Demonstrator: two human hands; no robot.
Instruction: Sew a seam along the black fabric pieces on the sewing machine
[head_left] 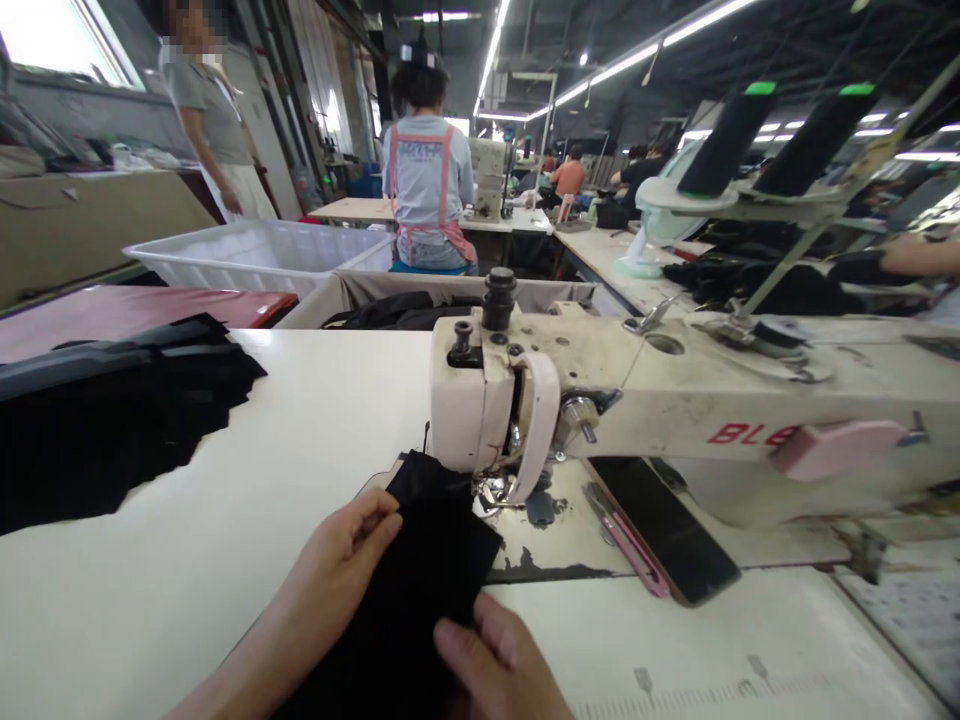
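Note:
A narrow piece of black fabric [427, 560] lies on the white table and runs under the needle area of a cream sewing machine [675, 410]. My left hand [337, 560] rests on the fabric's left edge with fingers curled over it. My right hand [495, 665] presses on the fabric's near right side at the bottom of the view. Both hands sit just in front of the presser foot [491, 490], which is partly hidden by the machine head.
A pile of black cloth [112, 420] lies at the table's left. A phone [664, 530] and pink-handled tool [626, 540] lie under the machine arm. White bins [255, 255] stand behind. Two thread cones [727, 140] rise at right. Other people work at tables beyond.

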